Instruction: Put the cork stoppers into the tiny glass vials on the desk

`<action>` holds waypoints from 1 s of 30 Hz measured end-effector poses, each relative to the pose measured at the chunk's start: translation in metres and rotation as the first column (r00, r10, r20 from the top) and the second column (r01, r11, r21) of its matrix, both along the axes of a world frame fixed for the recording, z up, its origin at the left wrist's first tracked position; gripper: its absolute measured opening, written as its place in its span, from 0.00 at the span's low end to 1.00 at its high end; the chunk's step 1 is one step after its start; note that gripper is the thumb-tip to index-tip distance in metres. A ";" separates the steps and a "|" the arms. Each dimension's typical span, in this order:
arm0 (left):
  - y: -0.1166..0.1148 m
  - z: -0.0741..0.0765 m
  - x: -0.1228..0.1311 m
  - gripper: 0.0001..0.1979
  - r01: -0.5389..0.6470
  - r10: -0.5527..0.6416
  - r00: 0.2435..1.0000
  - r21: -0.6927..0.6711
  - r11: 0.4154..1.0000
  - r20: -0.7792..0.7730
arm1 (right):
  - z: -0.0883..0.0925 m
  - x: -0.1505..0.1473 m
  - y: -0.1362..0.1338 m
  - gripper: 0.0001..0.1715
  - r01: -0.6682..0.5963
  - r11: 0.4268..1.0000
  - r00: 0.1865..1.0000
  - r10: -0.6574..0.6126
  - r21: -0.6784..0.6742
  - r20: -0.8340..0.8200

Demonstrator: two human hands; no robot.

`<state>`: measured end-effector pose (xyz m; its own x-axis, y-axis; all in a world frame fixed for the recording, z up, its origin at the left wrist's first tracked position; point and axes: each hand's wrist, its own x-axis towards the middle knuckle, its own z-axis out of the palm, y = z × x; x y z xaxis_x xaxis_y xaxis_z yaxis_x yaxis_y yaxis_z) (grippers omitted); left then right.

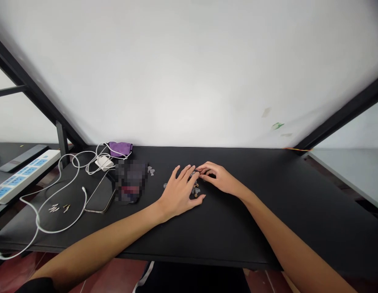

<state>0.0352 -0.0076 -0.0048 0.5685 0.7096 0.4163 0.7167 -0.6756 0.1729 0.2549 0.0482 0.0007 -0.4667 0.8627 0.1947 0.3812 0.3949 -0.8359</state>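
My left hand (179,191) lies flat on the black table (268,211) with its fingers stretched out and spread. Just to its right my right hand (218,178) rests with its fingers curled down, their tips pinched over a small cluster of tiny clear and metal parts (195,189) between the two hands. Whether the right fingers hold one of these parts I cannot make out. A few more tiny clear parts (151,171) lie a little left of my left hand.
Left on the table lie a phone (100,195), a blurred dark object (130,181), a white charger (104,162) with a looping cable (54,195), a purple pouch (120,148) and small metal pins (58,208). A white power strip (20,174) sits further left. A white wall stands behind.
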 end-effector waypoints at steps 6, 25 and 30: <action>0.001 0.001 0.001 0.25 0.054 -0.057 0.998 0.099 0.994 0.031 | 0.008 0.017 -0.001 0.18 -0.014 1.000 0.988 0.017 -0.019 0.151; -0.001 0.005 -0.010 0.14 0.091 -0.112 0.952 0.087 0.992 0.283 | 0.018 -0.030 -0.035 0.13 -0.087 0.930 0.886 -0.092 -0.357 -0.455; 0.000 0.006 -0.009 0.09 0.020 -0.048 0.946 0.091 0.996 0.321 | 0.012 -0.041 -0.041 0.09 -0.132 0.930 0.853 -0.070 -0.343 -0.518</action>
<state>0.0259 -0.0077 0.0012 0.4170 0.6458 0.6396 0.6089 -0.7209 0.3310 0.2136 0.0071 0.0126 -0.4132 0.9053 0.0981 -0.1495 0.0388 -0.9880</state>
